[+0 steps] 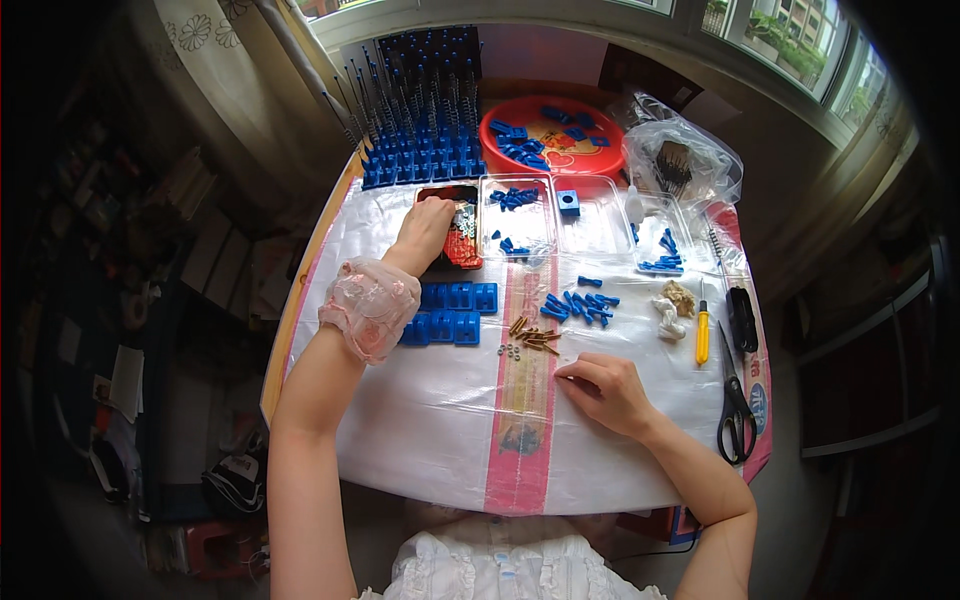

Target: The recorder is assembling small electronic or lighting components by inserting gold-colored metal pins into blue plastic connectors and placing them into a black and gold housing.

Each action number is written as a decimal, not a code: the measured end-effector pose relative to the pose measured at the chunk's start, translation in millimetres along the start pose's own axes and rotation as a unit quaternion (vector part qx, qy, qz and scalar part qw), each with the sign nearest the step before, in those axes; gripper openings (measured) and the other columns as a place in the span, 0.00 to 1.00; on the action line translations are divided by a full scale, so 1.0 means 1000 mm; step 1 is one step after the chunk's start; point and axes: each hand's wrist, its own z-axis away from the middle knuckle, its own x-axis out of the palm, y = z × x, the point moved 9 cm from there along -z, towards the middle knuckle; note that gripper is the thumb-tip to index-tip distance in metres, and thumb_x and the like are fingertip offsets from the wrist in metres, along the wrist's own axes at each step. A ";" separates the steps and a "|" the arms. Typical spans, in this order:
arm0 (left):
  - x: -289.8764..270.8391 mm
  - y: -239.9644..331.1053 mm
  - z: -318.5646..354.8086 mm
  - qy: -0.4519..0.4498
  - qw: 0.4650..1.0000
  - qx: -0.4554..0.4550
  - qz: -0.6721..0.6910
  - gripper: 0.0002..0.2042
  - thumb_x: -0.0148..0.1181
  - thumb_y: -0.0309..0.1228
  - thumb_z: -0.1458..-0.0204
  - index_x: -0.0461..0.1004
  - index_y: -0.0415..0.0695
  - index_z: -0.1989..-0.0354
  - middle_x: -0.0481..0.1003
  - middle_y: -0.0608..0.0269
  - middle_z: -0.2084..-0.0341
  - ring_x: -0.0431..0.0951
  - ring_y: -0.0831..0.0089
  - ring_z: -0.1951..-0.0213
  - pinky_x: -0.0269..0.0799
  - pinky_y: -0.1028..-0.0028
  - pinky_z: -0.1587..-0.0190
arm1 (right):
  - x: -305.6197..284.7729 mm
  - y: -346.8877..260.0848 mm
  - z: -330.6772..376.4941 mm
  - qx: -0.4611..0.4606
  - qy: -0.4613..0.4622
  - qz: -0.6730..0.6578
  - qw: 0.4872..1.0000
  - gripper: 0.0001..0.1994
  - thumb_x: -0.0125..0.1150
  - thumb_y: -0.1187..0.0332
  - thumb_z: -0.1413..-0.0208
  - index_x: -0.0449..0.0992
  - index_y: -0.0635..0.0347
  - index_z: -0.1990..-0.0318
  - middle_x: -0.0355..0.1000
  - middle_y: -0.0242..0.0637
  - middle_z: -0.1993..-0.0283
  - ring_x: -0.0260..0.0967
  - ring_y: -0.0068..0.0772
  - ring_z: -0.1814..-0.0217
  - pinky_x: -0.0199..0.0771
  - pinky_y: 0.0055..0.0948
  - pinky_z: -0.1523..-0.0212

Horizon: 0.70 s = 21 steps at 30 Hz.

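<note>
My left hand (425, 228) reaches into a small black tray (473, 263) with a red inside, where small silver nuts (463, 222) lie. Its fingers are bent together and point down; their tips are hidden, so I cannot make out what they hold. My right hand (608, 392) rests on the covered table, with nothing visible in it and its fingers loosely apart. Just beyond it lie several brass-coloured screws (537, 338) and a few loose nuts (511, 352). Small blue plastic pieces (583, 305) are heaped farther up. Two rows of blue blocks (450, 325) sit near my left forearm.
Blue bases with upright springs (423, 140) crowd the back left. Beside them stand a red round basin (552, 172) with blue parts, clear trays (516, 245), and a plastic bag (715, 160). Right side: a yellow-handled tool (702, 338), black scissors (737, 415), crumpled tissue (672, 322).
</note>
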 end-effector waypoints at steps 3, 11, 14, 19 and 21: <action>0.002 0.005 0.002 0.005 1.000 0.009 -0.012 0.04 0.55 0.21 0.46 0.75 0.39 0.64 0.76 0.49 0.66 0.79 0.51 0.59 0.76 0.57 0.54 | -0.001 0.000 0.001 0.001 -0.001 0.005 1.000 0.05 0.66 0.73 0.46 0.82 0.58 0.62 0.76 0.37 0.68 0.76 0.41 0.69 0.75 0.37 0.67; -0.003 0.018 0.009 -0.005 0.998 0.048 -0.048 0.07 0.55 0.17 0.48 0.73 0.38 0.62 0.73 0.51 0.62 0.75 0.55 0.55 0.72 0.61 0.49 | 0.000 0.002 0.002 0.002 0.000 0.008 1.000 0.04 0.67 0.73 0.45 0.82 0.57 0.62 0.76 0.37 0.69 0.76 0.40 0.69 0.75 0.36 0.67; -0.016 0.025 0.015 0.043 0.995 0.093 -0.006 0.08 0.55 0.17 0.49 0.73 0.38 0.61 0.73 0.52 0.62 0.74 0.55 0.55 0.71 0.61 0.49 | -0.001 0.002 0.002 0.002 0.001 0.005 1.000 0.04 0.67 0.73 0.45 0.82 0.57 0.62 0.76 0.37 0.69 0.76 0.40 0.69 0.75 0.36 0.67; -0.014 0.017 0.015 0.010 0.998 0.053 -0.008 0.09 0.56 0.17 0.50 0.72 0.38 0.60 0.72 0.51 0.62 0.74 0.53 0.55 0.71 0.60 0.48 | 0.001 0.000 0.001 -0.002 0.000 0.004 1.000 0.04 0.67 0.72 0.45 0.82 0.57 0.62 0.76 0.37 0.69 0.76 0.40 0.69 0.75 0.36 0.67; -0.024 0.019 0.016 0.022 0.999 0.042 0.020 0.08 0.56 0.16 0.50 0.72 0.38 0.61 0.73 0.50 0.63 0.74 0.52 0.56 0.71 0.59 0.49 | 0.002 0.000 -0.001 -0.005 -0.001 0.002 1.000 0.04 0.67 0.72 0.45 0.82 0.57 0.62 0.76 0.37 0.69 0.76 0.40 0.69 0.75 0.36 0.67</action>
